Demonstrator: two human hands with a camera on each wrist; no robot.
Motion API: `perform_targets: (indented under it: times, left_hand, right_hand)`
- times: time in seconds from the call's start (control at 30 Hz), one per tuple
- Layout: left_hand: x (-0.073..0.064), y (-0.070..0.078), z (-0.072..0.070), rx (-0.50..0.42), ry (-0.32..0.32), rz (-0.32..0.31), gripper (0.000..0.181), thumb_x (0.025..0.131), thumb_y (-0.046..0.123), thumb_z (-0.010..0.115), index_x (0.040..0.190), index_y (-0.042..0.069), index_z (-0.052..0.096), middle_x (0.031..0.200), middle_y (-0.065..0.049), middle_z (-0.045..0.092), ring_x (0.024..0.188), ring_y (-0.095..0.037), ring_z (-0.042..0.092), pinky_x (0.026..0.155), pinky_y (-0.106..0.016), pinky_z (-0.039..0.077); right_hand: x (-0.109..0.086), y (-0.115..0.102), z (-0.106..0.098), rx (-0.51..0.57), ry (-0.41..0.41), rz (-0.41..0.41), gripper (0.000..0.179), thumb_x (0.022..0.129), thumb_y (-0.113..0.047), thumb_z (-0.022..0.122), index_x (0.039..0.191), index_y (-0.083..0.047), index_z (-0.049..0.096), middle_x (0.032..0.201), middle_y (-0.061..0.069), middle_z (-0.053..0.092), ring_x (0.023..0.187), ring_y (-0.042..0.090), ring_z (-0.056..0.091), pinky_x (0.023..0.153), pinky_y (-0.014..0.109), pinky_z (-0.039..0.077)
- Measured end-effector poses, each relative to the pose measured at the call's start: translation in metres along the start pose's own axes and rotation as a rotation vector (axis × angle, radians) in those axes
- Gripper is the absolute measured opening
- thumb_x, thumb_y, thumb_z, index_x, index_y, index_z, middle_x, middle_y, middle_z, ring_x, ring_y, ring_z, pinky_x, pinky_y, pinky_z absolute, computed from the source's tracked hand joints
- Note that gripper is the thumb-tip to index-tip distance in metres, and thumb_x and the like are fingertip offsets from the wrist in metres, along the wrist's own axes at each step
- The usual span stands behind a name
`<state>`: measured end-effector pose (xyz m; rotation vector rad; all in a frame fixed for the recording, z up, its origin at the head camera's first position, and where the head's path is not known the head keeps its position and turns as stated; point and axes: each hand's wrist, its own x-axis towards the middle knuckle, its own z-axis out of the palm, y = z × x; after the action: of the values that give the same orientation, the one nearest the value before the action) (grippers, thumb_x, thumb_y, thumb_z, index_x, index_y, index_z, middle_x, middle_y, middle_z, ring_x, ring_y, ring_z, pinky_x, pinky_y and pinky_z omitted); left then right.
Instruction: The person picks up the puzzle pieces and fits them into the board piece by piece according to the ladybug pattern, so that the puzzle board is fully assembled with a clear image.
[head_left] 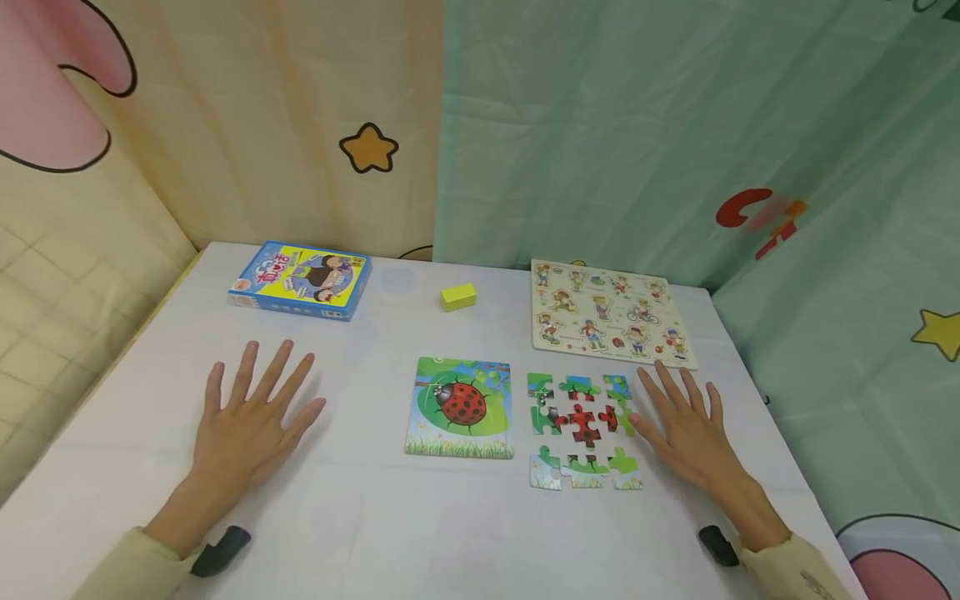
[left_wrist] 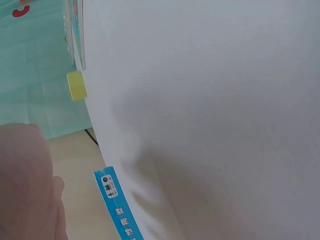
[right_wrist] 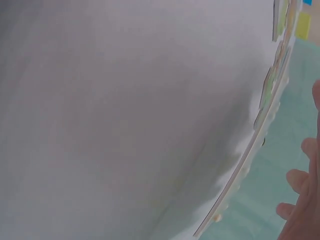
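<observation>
Well apart, left hand (head_left: pixel 242 435) and right hand (head_left: pixel 692 437) hover, fingers spread.

Head view evenly lit, soft and diffuse, faint shadows beside left hand (head_left: pixel 243 437) and right hand (head_left: pixel 693 437), smudged blur at red print (head_left: pixel 738 208) toward upper right, wrist views dimmer and greyer, broad soft-edged shadows across white tabletop (left_wrist: pixel 225 100), right wrist view hazy, low contrast.

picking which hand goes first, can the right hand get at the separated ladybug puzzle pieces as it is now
Likely yes: the right hand holds nothing and is just beside the puzzle pieces, with nothing visible lying between. The board of figures sits farther back, out of the way.
</observation>
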<state>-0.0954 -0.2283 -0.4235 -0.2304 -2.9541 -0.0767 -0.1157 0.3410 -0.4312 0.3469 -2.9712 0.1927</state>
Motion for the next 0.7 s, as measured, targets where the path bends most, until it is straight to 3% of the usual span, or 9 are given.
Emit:
perform_targets:
  times: [0.2,0.47,0.57,0.7]
  left_hand:
    - [0.006,0.013,0.005,-0.011,0.006,0.041,0.075,0.098,0.055,0.049,0.161,0.027,0.019,0.17,-0.006,0.007,0.155,-0.035,-0.013,0.12,-0.064,-0.009]
    - [0.015,0.032,0.012,-0.096,0.017,0.103,0.082,0.095,0.056,0.056,0.161,0.025,0.018,0.168,-0.009,0.016,0.155,-0.039,-0.002,0.119,-0.067,0.002]
    - [0.019,0.041,0.015,-0.161,-0.021,0.115,0.086,0.093,0.055,0.06,0.161,0.023,0.018,0.168,-0.011,0.017,0.154,-0.044,0.005,0.118,-0.069,0.004]
    - [0.025,0.055,0.022,-0.329,-0.118,0.132,0.091,0.093,0.056,0.062,0.162,0.02,0.014,0.168,-0.014,0.015,0.152,-0.049,0.005,0.115,-0.073,0.003]
  right_hand:
    - [0.009,-0.007,0.003,0.004,-0.004,-0.038,0.077,0.098,-0.048,0.056,0.161,-0.02,0.022,0.165,0.016,0.023,0.148,0.047,0.015,0.113,0.071,0.004]
    - [0.024,-0.021,0.004,0.052,-0.064,-0.062,0.073,0.1,-0.053,0.051,0.16,-0.02,0.026,0.166,0.015,0.021,0.15,0.045,0.013,0.115,0.068,0.002]
    - [0.028,-0.028,0.005,0.075,-0.096,-0.077,0.07,0.101,-0.052,0.05,0.159,-0.019,0.029,0.166,0.014,0.021,0.151,0.045,0.012,0.116,0.067,0.002]
    - [0.034,-0.036,0.005,0.095,-0.12,-0.097,0.069,0.101,-0.049,0.051,0.159,-0.017,0.029,0.167,0.014,0.02,0.151,0.045,0.011,0.117,0.067,0.002]
